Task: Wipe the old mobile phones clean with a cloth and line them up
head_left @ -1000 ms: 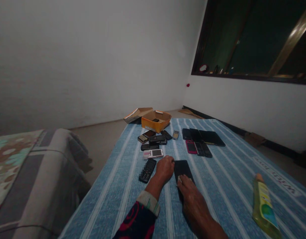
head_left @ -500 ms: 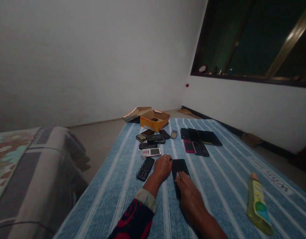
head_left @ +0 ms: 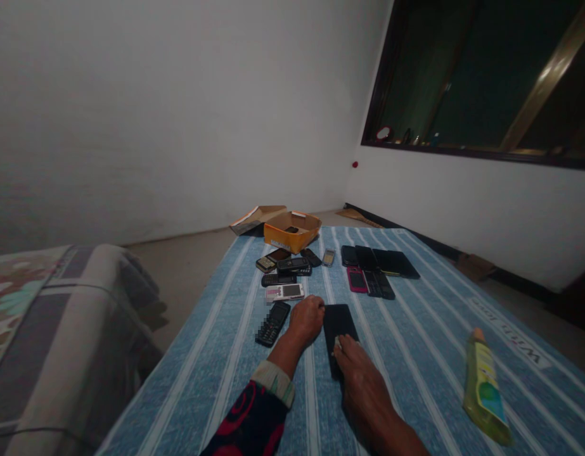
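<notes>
A flat black slab, like a large phone or tablet [head_left: 340, 315], lies on the striped cloth in front of me. My left hand [head_left: 307, 318] is closed at its upper left corner, fingers curled against the edge. My right hand [head_left: 363, 380] lies over its lower part, fingers pressed together on a small white wad [head_left: 338, 345], perhaps tissue or cloth, mostly hidden. Left of my left hand is a black keypad phone [head_left: 273, 324]. Above it rests a white and pink phone [head_left: 285, 291].
Several phones [head_left: 292, 264] lie beyond my left hand, before an open orange box [head_left: 289, 237]. Further right are a pink phone [head_left: 356, 279] and dark flat devices [head_left: 397, 261]. A yellow-green bottle [head_left: 485, 392] lies at right on the blue striped cloth [head_left: 416, 354].
My right hand has slid slightly down the black slab with the white wad. My left hand stays at its corner. The whole view has shifted a little.
</notes>
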Tool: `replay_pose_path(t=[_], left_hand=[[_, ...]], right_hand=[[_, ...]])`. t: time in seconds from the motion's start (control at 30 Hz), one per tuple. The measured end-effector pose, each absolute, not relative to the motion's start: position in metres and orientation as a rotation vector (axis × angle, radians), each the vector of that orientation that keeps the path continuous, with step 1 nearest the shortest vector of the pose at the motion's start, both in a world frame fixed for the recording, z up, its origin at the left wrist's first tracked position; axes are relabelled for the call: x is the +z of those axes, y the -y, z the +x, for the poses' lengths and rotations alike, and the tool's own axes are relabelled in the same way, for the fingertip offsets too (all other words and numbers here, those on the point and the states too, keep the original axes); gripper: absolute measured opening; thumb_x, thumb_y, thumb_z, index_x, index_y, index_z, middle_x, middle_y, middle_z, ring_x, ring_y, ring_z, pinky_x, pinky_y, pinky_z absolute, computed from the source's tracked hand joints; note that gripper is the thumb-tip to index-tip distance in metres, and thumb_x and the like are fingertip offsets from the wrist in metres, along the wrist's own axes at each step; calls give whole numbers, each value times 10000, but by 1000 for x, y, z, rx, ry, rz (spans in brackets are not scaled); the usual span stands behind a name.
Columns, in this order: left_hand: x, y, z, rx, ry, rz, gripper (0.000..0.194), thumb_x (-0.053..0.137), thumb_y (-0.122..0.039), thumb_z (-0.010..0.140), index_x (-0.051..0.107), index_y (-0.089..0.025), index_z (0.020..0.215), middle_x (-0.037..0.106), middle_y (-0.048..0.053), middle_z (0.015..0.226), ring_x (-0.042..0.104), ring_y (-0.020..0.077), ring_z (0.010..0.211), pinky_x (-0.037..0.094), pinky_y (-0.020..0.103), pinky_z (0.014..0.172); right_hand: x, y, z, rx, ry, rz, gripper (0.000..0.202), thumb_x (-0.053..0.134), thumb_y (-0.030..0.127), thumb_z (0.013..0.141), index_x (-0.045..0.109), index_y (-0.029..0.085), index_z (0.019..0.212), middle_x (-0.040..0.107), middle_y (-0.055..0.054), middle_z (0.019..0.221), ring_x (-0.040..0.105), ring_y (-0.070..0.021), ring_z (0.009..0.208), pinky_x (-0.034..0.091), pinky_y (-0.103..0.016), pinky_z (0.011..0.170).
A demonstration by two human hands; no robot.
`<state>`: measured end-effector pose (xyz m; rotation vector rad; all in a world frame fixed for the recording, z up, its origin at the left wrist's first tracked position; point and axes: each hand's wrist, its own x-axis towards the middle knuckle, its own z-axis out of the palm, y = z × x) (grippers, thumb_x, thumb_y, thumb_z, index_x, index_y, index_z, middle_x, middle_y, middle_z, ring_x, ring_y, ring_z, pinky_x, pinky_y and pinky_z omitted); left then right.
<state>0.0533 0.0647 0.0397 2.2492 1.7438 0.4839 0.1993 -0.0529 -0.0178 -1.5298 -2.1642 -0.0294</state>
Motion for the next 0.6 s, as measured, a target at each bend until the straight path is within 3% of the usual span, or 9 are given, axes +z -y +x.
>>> replay_pose_path(t=[0.43,0.6], left_hand=[[43,-65,54,454,-1754,2240,246,457,-201,916,681,-177,1015,699,95,1071,636,207,1037,441,292,894],[43,-65,54,458,-1746,2234,240,464,-197,913,682,-186,1012,700,80,1075,637,198,1029,437,278,892]], right_hand=[[2,39,202,-65,2182,-1612,546,361,-46,797,628,99,1251,556,-159,1361,495,-259,1292,422,-405,1078],[-17,47,206,-66,2167,-1560,576,380,-36,766,613,114,1271,554,-159,1361,499,-267,1289,424,-455,1075]])
